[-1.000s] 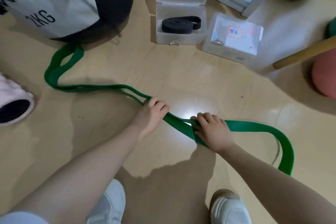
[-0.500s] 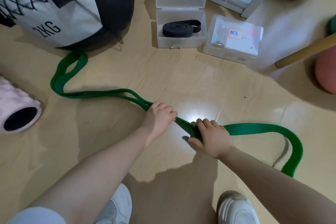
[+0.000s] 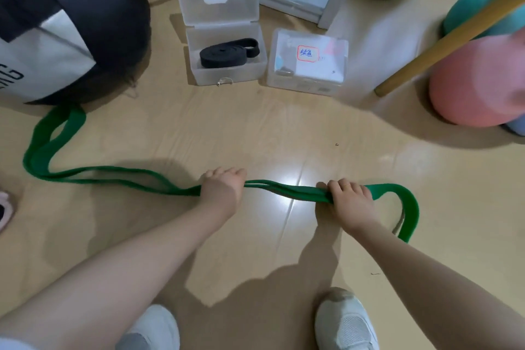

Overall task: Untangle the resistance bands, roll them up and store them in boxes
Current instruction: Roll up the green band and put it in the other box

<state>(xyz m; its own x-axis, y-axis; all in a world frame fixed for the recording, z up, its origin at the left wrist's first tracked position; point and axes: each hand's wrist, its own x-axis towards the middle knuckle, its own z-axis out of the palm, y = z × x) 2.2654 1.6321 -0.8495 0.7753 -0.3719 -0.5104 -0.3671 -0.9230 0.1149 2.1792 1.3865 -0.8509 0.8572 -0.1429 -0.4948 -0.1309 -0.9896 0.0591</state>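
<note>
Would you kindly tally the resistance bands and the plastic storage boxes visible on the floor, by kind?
Resistance bands: 2, the green band held by the left hand and right hand, and the black band rolled up.
Plastic boxes: 2, the open box and the closed box.
Total: 4

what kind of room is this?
Probably a home gym or fitness studio corner: a weighted ball, a pink kettlebell and teal ones stand on the wooden floor, and a green resistance band lies across it.

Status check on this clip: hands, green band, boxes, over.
Left hand and right hand both grip green band, unrolled on floor. Black band coiled in open box. Labelled box closed. Nothing blocking.
</note>
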